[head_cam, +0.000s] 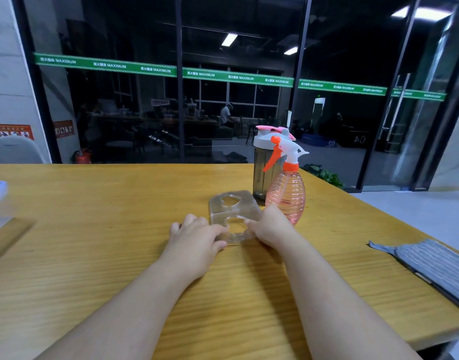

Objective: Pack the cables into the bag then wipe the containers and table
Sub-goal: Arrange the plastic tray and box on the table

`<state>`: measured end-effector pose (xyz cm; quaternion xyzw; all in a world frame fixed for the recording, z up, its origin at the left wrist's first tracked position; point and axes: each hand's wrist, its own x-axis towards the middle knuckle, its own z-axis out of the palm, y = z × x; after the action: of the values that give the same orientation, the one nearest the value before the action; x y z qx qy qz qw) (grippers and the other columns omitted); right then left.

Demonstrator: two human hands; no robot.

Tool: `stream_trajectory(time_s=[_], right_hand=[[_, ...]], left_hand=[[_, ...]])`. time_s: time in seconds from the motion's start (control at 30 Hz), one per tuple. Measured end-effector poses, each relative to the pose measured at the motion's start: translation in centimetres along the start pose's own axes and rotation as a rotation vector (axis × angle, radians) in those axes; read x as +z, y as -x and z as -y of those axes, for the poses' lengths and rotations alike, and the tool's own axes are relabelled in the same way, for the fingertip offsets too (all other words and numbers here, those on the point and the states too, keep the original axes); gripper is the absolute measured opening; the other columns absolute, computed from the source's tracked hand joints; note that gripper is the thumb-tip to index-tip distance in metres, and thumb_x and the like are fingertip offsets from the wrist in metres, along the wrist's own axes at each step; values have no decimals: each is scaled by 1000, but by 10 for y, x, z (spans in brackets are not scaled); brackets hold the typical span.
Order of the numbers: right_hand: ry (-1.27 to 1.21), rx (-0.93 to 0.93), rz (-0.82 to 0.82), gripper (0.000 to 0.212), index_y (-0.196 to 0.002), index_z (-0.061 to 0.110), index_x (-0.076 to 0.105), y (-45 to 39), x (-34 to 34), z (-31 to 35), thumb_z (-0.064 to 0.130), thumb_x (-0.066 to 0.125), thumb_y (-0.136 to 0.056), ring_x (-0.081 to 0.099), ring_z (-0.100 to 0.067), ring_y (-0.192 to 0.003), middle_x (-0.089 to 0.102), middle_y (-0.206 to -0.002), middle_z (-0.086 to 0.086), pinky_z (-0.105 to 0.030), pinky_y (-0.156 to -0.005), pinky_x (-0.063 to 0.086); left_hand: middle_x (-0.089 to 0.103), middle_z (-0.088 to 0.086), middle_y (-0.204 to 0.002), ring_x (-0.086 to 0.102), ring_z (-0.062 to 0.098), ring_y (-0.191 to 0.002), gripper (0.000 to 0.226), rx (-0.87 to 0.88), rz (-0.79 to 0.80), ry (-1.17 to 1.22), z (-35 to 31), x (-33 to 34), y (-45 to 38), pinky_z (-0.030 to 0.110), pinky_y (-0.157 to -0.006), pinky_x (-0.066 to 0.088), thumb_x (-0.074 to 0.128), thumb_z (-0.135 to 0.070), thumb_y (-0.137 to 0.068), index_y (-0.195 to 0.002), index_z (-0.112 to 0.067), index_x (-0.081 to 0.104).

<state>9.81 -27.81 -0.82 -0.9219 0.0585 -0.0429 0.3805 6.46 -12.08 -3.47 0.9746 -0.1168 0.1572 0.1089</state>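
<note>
At the centre of the worktop (93, 255) lies a clear ribbed plastic piece (232, 215), possibly a phone case, its long axis running from 6 toward 12 o'clock. The left hand (197, 242) pinches its near left edge, the right hand (271, 226) its near right edge; both sets of fingers are clamped on it. Pink spray bottle (285, 196) and dark shaker bottle (260, 175) stand at 1 o'clock, a grey cloth (438, 266) at 3. No cables or bag are visible.

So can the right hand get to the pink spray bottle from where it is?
Probably yes. The right hand sits beside the pink spray bottle, with nothing between them. It is holding the clear plastic piece together with the left hand, so it would need to let go first.
</note>
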Motion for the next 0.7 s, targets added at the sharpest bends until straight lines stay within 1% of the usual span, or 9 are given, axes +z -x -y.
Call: stream_trajectory(time_s=[0.07,0.1,0.17,0.27,0.4,0.47,0.57,0.63,0.7], right_hand=[[0,21,-6,74,-133,-3,35,-2,2,-1,45,65,-85,55,-29,-112,54,-126,-16,-34,-83,46],[16,13,0,80,-134,-3,36,-3,2,-2,49,66,-82,54,-29,-112,52,-127,-16,-34,-83,46],[77,-13,35,78,-127,0,47,-4,2,-4,54,70,-76,55,-28,-108,55,-121,-14,-33,-78,44],[207,-75,91,65,-111,5,60,-4,0,-6,54,74,-72,55,-30,-107,61,-111,-12,-34,-82,46],[264,-110,166,48,-91,9,66,-2,-1,-7,54,71,-74,55,-27,-100,65,-94,-6,-32,-79,48],[294,-125,182,53,-104,13,66,1,-1,-7,55,71,-73,52,-26,-109,65,-104,-4,-33,-87,47],[345,-120,168,64,-127,15,55,6,-1,-3,55,67,-79,39,-28,-124,58,-123,-5,-34,-96,35],[362,-111,155,67,-131,14,50,6,-1,-2,55,65,-80,37,-28,-126,56,-127,-6,-34,-100,32],[354,-93,142,72,-133,14,45,5,2,-2,56,67,-78,36,-28,-126,55,-128,-6,-34,-97,34]], left_hand=[[52,-9,-110,34,16,-116,29,2,-21,-31,-1,1,-1,36,-92,23,40,-42,-96,-123,-45,49],[54,-10,-109,35,16,-115,27,1,-39,-55,-2,1,-2,36,-92,21,41,-42,-96,-120,-44,52],[57,-10,-105,39,17,-113,24,-5,-66,-106,-3,1,-4,37,-91,20,43,-41,-95,-113,-38,58],[62,-9,-101,42,15,-109,24,-14,-78,-147,-5,1,-6,36,-92,20,46,-41,-94,-108,-35,63],[65,-9,-97,43,14,-107,23,-16,-90,-163,-7,0,-8,35,-93,19,48,-44,-92,-102,-34,67],[66,-9,-96,43,14,-107,24,-26,-94,-171,-8,-1,-8,35,-94,19,49,-45,-91,-100,-33,68],[67,-9,-96,44,14,-106,23,-34,-105,-165,-9,-1,-8,35,-95,19,50,-44,-91,-99,-33,69],[66,-9,-94,45,14,-106,22,-37,-117,-159,-9,-2,-8,34,-95,18,51,-43,-91,-98,-33,69],[66,-8,-93,45,15,-105,21,-40,-132,-155,-9,-1,-8,34,-93,18,51,-41,-91,-98,-32,69]])
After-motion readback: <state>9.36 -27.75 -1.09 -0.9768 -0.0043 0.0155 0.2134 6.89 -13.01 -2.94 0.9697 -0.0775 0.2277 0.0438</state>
